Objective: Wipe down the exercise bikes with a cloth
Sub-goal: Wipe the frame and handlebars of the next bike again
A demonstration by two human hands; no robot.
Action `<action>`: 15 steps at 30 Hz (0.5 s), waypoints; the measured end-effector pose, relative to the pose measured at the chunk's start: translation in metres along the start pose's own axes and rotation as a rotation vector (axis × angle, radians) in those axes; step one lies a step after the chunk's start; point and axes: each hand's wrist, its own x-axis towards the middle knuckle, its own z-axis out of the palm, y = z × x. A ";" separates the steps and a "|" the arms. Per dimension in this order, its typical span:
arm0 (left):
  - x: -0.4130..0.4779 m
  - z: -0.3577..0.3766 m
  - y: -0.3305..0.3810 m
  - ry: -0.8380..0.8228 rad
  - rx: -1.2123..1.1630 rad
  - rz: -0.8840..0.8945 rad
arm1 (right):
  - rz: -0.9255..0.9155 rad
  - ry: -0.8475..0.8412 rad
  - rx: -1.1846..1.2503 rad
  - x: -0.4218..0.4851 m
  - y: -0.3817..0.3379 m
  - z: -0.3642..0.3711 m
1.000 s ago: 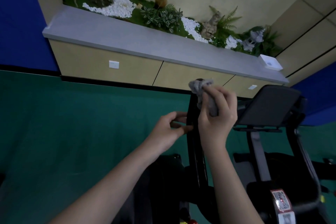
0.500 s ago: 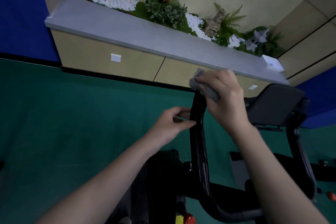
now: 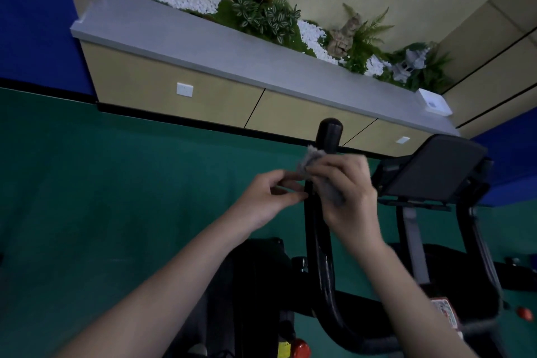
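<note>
A black exercise bike handlebar (image 3: 319, 241) rises upright in the middle of the view, its rounded tip bare above my hands. My right hand (image 3: 350, 197) grips a grey cloth (image 3: 309, 161) wrapped round the bar just below the tip. My left hand (image 3: 268, 202) pinches the bar from the left with thumb and fingertips, a little lower than the cloth. The bike's dark console screen (image 3: 436, 168) stands to the right on its post.
Green floor (image 3: 116, 197) spreads to the left. A beige cabinet with a grey top (image 3: 203, 46) runs along the wall, carrying plants and white pebbles. A white box (image 3: 434, 102) sits at its right end. A red knob (image 3: 299, 347) shows low on the bike frame.
My right hand has slid the cloth down the handlebar from its tip, which now shows bare. My left hand has kept its hold on the bar.
</note>
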 end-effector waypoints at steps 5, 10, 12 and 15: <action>0.001 -0.004 -0.001 -0.015 0.026 -0.003 | 0.095 0.094 0.040 -0.013 -0.006 0.003; 0.001 -0.001 0.006 -0.046 0.054 0.002 | 0.290 0.151 0.039 -0.036 -0.020 0.005; -0.001 -0.001 0.009 -0.045 0.069 0.003 | 0.419 0.213 0.074 -0.042 -0.026 0.002; -0.002 0.003 0.011 -0.037 0.096 0.012 | 0.514 0.375 0.140 -0.022 -0.035 -0.002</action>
